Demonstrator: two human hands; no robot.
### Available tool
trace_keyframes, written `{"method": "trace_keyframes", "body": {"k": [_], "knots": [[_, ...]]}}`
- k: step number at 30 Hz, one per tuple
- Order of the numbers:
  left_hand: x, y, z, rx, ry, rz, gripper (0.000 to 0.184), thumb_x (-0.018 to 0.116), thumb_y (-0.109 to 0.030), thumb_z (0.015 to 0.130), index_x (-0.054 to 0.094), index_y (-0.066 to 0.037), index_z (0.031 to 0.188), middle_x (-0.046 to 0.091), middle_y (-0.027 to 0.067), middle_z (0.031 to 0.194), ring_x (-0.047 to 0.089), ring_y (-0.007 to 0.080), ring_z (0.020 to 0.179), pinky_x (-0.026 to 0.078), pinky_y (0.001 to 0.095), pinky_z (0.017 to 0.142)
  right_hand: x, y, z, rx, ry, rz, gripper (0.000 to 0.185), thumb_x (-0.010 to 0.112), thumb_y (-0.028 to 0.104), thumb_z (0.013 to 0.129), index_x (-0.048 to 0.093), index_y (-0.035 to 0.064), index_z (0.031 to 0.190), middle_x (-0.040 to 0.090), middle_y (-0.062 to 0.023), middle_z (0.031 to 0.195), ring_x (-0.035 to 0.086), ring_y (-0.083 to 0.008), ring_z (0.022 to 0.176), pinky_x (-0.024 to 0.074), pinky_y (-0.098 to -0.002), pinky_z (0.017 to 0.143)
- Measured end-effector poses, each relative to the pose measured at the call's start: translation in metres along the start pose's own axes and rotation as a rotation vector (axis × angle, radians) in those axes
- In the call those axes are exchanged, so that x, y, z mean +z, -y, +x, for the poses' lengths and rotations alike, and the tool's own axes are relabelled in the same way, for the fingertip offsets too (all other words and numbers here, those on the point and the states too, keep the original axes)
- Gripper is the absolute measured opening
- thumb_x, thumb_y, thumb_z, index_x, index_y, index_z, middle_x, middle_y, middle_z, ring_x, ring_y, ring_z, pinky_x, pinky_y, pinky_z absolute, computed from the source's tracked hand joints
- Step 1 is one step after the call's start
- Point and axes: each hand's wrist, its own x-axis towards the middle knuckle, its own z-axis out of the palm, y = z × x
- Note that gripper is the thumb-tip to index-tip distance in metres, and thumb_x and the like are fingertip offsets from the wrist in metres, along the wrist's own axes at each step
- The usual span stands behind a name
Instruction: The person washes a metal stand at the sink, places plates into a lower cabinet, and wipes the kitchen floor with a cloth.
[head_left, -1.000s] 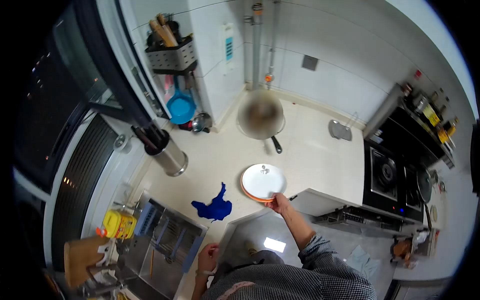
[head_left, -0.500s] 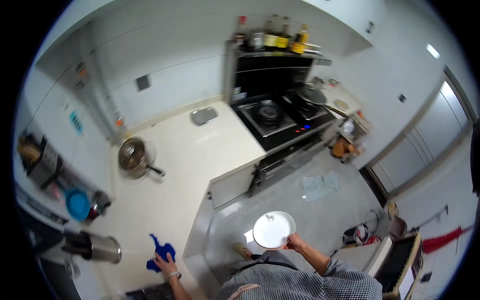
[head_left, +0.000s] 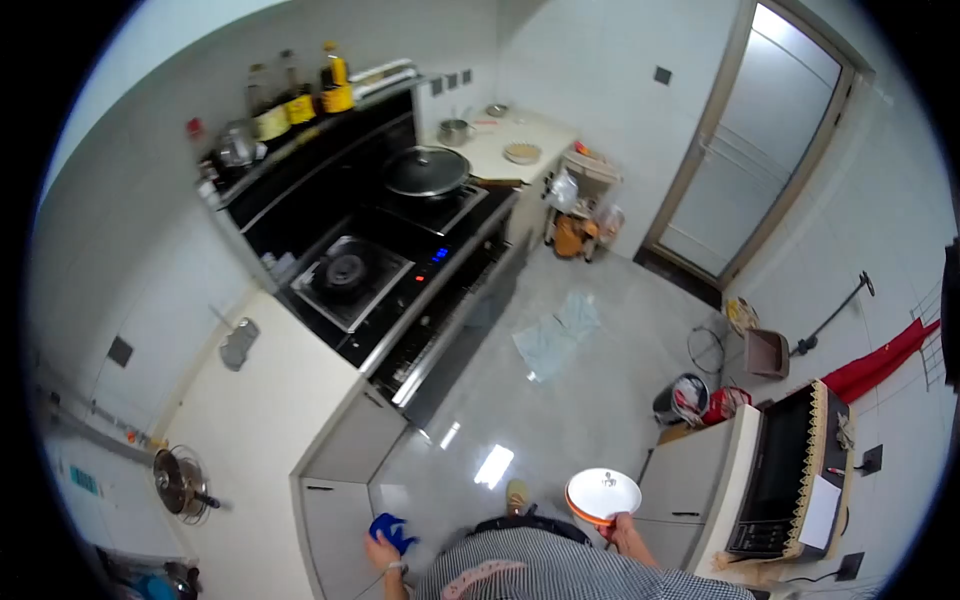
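My left hand [head_left: 381, 554] is closed around a crumpled blue cloth [head_left: 394, 530], held out over the floor beside the counter corner. At its wrist is a light-coloured band. My right hand [head_left: 625, 537] grips the near rim of a round white plate [head_left: 606, 490], with an orange edge showing along its underside. Small dark marks show on the white surface; I cannot make out what they are. The plate is in front of my body, close to the right-hand cabinet.
The stove [head_left: 345, 275] has a lidded pan [head_left: 427, 172] on its far burner. A glass-lidded pot [head_left: 180, 485] stands on the counter [head_left: 230, 420]. Pale sheets [head_left: 555, 335] lie on the floor. To the right are a microwave [head_left: 780, 470] and a bin [head_left: 682, 398].
My view has swung right toward the door and microwave. My left hand has lifted the blue cloth off the counter and out over the floor. The plate stays in my right hand.
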Motion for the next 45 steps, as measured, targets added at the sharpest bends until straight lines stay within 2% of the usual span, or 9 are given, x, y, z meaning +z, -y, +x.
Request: {"method": "trace_keyframes", "body": {"k": [5, 11, 15, 16, 26, 29, 35, 40, 45], "knots": [[0.038, -0.148, -0.012, -0.046, 0.314, 0.114, 0.052, 0.051, -0.038, 0.089, 0.051, 0.006, 0.117, 0.059, 0.0308, 0.104, 0.056, 0.0460, 0.098, 0.045, 0.0472, 0.083, -0.014, 0.072, 0.055, 0.111, -0.021, 0.158, 0.033, 0.033, 0.012, 0.081, 0.049, -0.0128, 0.095, 0.056, -0.0238, 0.066, 0.056, -0.0309, 0.045, 0.0488, -0.0309, 0.031], [0.132, -0.082, 0.018, -0.197, 0.692, 0.246, 0.066, 0.053, -0.050, 0.084, 0.052, 0.007, 0.119, 0.060, 0.0282, 0.107, 0.056, 0.0431, 0.102, 0.044, 0.0441, 0.089, -0.008, 0.130, 0.105, 0.036, 0.012, 0.327, 0.032, 0.034, 0.011, 0.077, 0.049, -0.0130, 0.093, 0.057, -0.0214, 0.069, 0.056, -0.0315, 0.048, 0.0510, -0.0350, 0.038], [0.142, -0.150, 0.024, -0.258, 0.858, 0.349, 0.064, 0.056, -0.050, 0.082, 0.055, 0.005, 0.114, 0.061, 0.0255, 0.106, 0.058, 0.0395, 0.100, 0.045, 0.0440, 0.088, -0.024, 0.138, 0.169, 0.187, 0.092, 0.739, 0.038, 0.037, 0.014, 0.080, 0.051, -0.0045, 0.110, 0.060, -0.0173, 0.085, 0.059, -0.0285, 0.060, 0.0520, -0.0357, 0.044], [0.152, -0.170, 0.027, -0.250, 0.883, 0.350, 0.063, 0.057, -0.050, 0.082, 0.056, 0.005, 0.113, 0.061, 0.0248, 0.106, 0.058, 0.0386, 0.099, 0.046, 0.0440, 0.087, -0.013, 0.149, 0.140, -0.068, 0.093, 0.455, 0.039, 0.037, 0.013, 0.081, 0.050, -0.0030, 0.114, 0.061, -0.0154, 0.088, 0.059, -0.0295, 0.069, 0.0532, -0.0390, 0.054], [0.384, -0.430, 0.141, 0.442, 1.130, 0.585, 0.060, 0.054, -0.056, 0.082, 0.066, 0.003, 0.085, 0.067, 0.0201, 0.083, 0.065, 0.0338, 0.082, 0.052, 0.0410, 0.072, 0.072, 0.355, 0.190, -0.096, 0.051, 0.562, 0.039, 0.039, 0.013, 0.079, 0.050, -0.0039, 0.113, 0.061, -0.0163, 0.085, 0.059, -0.0296, 0.067, 0.0524, -0.0392, 0.056], [0.421, -0.639, 0.145, 0.372, 0.868, 0.395, 0.064, 0.052, -0.060, 0.081, 0.062, -0.004, 0.109, 0.061, 0.0226, 0.107, 0.057, 0.0372, 0.104, 0.046, 0.0421, 0.087, 0.089, 0.407, 0.212, -0.097, 0.049, 0.571, 0.039, 0.040, 0.013, 0.078, 0.050, -0.0041, 0.112, 0.060, -0.0165, 0.085, 0.059, -0.0296, 0.067, 0.0521, -0.0392, 0.057], [0.486, -0.890, 0.137, 0.491, 0.782, 0.160, 0.072, 0.055, -0.071, 0.071, 0.066, -0.005, 0.096, 0.064, 0.0220, 0.095, 0.060, 0.0392, 0.093, 0.046, 0.0446, 0.084, 0.100, 0.528, 0.284, -0.079, 0.066, 0.558, 0.039, 0.041, 0.013, 0.077, 0.050, -0.0047, 0.111, 0.060, -0.0171, 0.083, 0.059, -0.0297, 0.066, 0.0516, -0.0393, 0.058], [0.557, -0.957, 0.121, 0.403, 0.718, -0.296, 0.037, 0.076, -0.029, 0.064, 0.062, -0.001, 0.085, 0.063, 0.0181, 0.078, 0.062, 0.0331, 0.080, 0.049, 0.0386, 0.071, 0.079, 0.637, 0.350, -0.055, 0.061, 0.540, 0.039, 0.042, 0.013, 0.076, 0.050, -0.0051, 0.110, 0.060, -0.0175, 0.082, 0.058, -0.0298, 0.066, 0.0512, -0.0394, 0.059], [0.616, -1.006, 0.139, 0.547, 0.531, -0.278, 0.038, 0.069, -0.017, 0.068, 0.058, -0.004, 0.101, 0.061, 0.0217, 0.094, 0.059, 0.0389, 0.087, 0.048, 0.0425, 0.078, 0.077, 0.751, 0.419, -0.071, 0.076, 0.493, 0.039, 0.043, 0.013, 0.075, 0.050, -0.0055, 0.109, 0.060, -0.0179, 0.080, 0.058, -0.0298, 0.065, 0.0508, -0.0394, 0.060]]}}
